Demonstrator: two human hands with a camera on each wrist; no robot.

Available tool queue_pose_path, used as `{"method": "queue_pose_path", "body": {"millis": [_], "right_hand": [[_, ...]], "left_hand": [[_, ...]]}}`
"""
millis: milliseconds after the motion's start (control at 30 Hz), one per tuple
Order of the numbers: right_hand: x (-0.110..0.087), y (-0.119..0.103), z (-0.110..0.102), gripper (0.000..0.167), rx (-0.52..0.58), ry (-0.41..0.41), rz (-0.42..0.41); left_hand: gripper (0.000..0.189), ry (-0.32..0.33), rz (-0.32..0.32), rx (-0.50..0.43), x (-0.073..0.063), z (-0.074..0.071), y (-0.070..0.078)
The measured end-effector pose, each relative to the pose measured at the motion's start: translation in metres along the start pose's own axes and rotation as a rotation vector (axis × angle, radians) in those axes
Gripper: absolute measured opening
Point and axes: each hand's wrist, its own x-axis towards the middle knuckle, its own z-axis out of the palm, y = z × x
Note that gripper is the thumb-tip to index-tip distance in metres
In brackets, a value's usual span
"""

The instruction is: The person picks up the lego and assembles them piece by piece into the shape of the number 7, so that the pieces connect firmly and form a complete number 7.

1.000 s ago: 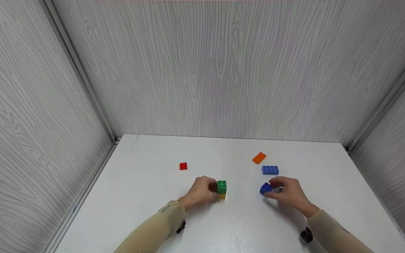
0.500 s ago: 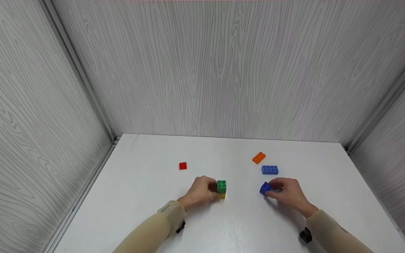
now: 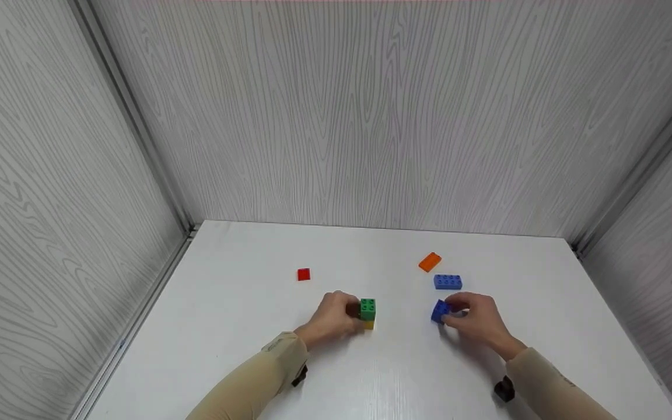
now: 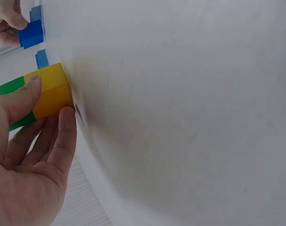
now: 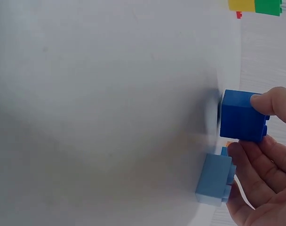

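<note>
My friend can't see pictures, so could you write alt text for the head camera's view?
At a white table, a person's left hand grips a green toy brick stacked on a yellow brick, and the right hand pinches a dark blue brick. Farther back lie a red square piece, a flat orange piece and a lighter blue eight-stud brick.

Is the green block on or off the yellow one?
On. The green block sits on top of the yellow block, and the left wrist view shows no gap between them.
</note>
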Motion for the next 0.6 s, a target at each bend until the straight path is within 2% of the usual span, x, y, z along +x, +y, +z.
{"method": "queue_pose_path", "body": {"millis": [233,600], "right_hand": [[0.003,-0.009,0.0,0.036,0.018,0.018,-0.025],[0.003,-0.025,-0.001,0.037,0.049,0.0,-0.043]], "left_hand": [[0.027,-0.008,0.002,-0.009,0.0,-0.001,-0.002],[0.031,-0.007,-0.043,-0.039,-0.001,0.0,0.003]]}}
